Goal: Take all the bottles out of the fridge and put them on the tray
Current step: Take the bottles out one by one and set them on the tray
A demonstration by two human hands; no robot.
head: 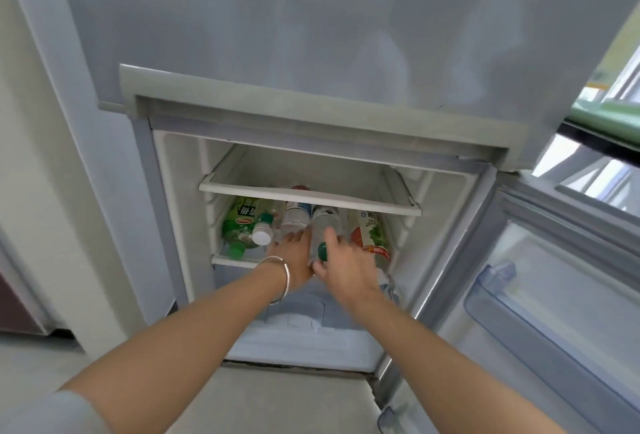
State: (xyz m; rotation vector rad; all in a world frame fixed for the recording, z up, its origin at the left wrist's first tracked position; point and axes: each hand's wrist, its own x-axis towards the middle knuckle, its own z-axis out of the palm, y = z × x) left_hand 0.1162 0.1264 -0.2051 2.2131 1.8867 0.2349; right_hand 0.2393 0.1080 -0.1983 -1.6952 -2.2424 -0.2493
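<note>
Clear plastic bottles lie crowded on their sides on the lower shelf (235,262) of the open fridge (173,225), caps toward the person. Both hands reach in: the left hand (294,260) has its fingers (282,239) spread against a clear bottle with a blue label (294,217), not yet closed round it, while the right hand (346,269) wraps its fingers (330,236) around the green-capped clear bottle (323,225) just beside it. Left of the left fingers sit a white-capped bottle (261,232) and a green bottle (239,225); right of the right fingers lies a red-and-white labelled bottle (370,232). No tray is in view. Because the bottles touch, pulling one out may roll its neighbours off the shelf edge, and wet plastic could slip from a one-handed hold.
</note>
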